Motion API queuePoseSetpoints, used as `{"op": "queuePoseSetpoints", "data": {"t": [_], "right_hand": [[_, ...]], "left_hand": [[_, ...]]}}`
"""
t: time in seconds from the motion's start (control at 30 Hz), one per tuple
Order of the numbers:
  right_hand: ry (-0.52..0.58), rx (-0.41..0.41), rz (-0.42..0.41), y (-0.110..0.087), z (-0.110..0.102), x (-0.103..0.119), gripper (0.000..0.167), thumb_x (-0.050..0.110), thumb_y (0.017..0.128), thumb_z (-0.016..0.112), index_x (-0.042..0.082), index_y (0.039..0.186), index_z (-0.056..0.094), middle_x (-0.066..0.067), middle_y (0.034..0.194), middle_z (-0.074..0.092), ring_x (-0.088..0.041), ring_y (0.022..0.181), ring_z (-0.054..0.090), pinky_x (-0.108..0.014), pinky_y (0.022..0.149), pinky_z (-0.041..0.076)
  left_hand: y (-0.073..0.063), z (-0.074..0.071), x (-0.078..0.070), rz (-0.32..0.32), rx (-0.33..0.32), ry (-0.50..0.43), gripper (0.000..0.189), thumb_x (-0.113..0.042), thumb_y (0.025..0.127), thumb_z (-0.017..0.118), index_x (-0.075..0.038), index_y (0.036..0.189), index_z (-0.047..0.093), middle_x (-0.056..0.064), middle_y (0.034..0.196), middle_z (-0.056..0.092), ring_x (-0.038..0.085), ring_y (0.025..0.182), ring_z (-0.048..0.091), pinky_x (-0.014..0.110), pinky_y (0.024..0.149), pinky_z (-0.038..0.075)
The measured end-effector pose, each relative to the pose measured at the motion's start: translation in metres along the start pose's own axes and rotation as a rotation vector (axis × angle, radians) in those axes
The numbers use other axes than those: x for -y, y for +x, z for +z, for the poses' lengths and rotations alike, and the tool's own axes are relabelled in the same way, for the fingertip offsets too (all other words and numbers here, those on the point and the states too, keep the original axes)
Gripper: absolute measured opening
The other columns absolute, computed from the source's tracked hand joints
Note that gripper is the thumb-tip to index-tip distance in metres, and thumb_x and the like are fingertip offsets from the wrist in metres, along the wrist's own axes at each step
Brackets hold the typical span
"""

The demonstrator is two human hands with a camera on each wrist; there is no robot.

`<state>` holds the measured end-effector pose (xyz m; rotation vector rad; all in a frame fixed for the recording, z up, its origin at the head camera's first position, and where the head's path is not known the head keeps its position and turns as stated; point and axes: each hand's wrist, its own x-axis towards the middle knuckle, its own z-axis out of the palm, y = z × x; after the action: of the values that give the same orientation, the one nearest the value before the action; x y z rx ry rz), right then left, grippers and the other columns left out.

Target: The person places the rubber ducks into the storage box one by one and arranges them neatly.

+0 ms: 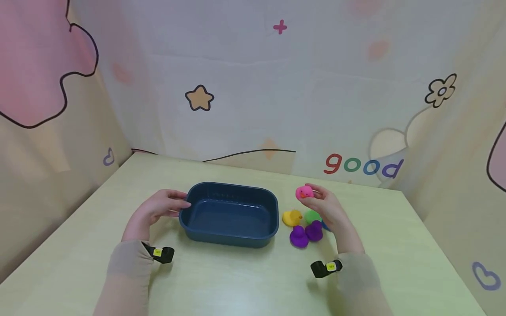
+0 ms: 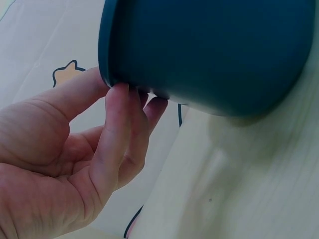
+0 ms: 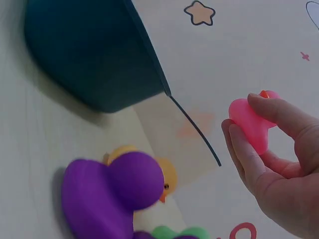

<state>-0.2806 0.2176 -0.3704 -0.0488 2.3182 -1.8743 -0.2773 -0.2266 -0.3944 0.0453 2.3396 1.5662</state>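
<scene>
A dark blue rectangular basin (image 1: 229,240) stands on the table, with nothing inside it. My left hand (image 1: 160,206) pinches the basin's left rim, thumb over the edge and fingers beneath on the outside, as the left wrist view shows (image 2: 94,144). Above the table, right of the basin, my right hand (image 1: 326,206) holds a pink rubber duck (image 1: 304,192) between thumb and fingers. In the right wrist view the pink duck (image 3: 249,122) is clear of every other thing.
Below my right hand sit a yellow duck (image 1: 291,217), a green duck (image 1: 312,216), two purple ducks (image 1: 299,237) and a blue thing (image 1: 326,225) partly hidden by the hand. A printed cloth (image 1: 237,123) hangs behind the pale table (image 1: 229,281).
</scene>
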Motion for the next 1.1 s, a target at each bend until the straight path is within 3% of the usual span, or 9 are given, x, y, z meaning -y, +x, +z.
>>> {"op": "queuePoseSetpoints", "data": {"t": [0.3,0.57,0.8,1.1], "right_hand": [[0.074,0.054,-0.053,0.029,0.049,0.013,0.062,0.003,0.094,0.060,-0.001,0.149,0.034,-0.024,0.136,0.050,-0.010,0.103,0.060,-0.034,0.103,0.047],[0.141,0.090,-0.063,0.046,0.088,0.027,0.063,0.000,0.092,0.062,-0.003,0.148,0.034,-0.026,0.137,0.048,-0.011,0.097,0.062,-0.019,0.088,0.054],[0.219,0.114,-0.077,0.053,0.117,0.039,0.061,-0.004,0.090,0.061,-0.005,0.146,0.037,-0.024,0.132,0.051,-0.013,0.097,0.061,-0.022,0.087,0.055],[0.233,0.145,-0.090,0.063,0.151,0.049,0.059,-0.004,0.090,0.062,-0.005,0.144,0.040,-0.024,0.134,0.051,-0.025,0.111,0.058,-0.031,0.095,0.053]], "left_hand": [[0.000,-0.002,0.000,-0.001,-0.004,-0.015,0.062,-0.020,0.094,0.064,0.010,0.142,0.039,0.030,0.141,0.047,0.020,0.100,0.064,0.031,0.087,0.057],[-0.001,-0.001,0.000,0.002,-0.014,-0.041,0.060,-0.018,0.093,0.065,0.011,0.140,0.041,0.029,0.136,0.052,0.015,0.091,0.065,0.029,0.083,0.058],[0.001,0.000,0.003,0.004,-0.018,-0.049,0.058,-0.016,0.093,0.065,0.011,0.140,0.042,0.028,0.134,0.053,0.015,0.091,0.066,0.030,0.083,0.058],[0.001,-0.001,0.003,0.003,-0.032,-0.051,0.059,-0.017,0.092,0.066,0.011,0.139,0.043,0.027,0.130,0.058,0.016,0.092,0.067,0.034,0.085,0.058]]}}
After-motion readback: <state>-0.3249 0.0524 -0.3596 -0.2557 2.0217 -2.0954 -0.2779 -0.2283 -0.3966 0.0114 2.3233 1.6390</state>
